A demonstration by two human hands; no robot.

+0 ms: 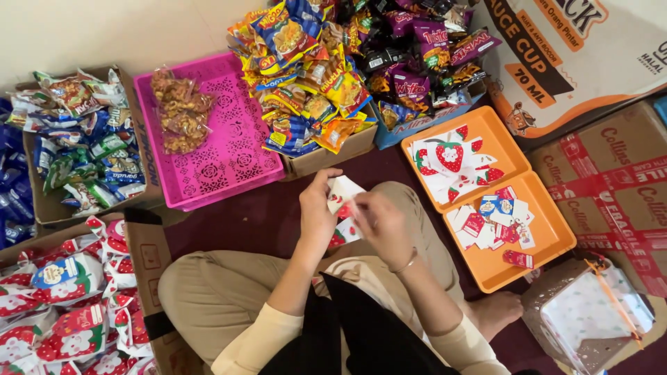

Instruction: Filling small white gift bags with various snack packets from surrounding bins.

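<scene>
Floor (264, 215); hand-hidden strawberry-print packet (344, 191)

Left hand (317, 212) and right hand (381, 223) raised together, fingers pinched, forearms converging.

Lighting: bright, even, soft indoor light.
I see only faint shadows under the pink tray (208, 173). Mild glare sits on the snack packets (326, 62). Both hands show slight motion blur; frame edges bend slightly.
</scene>
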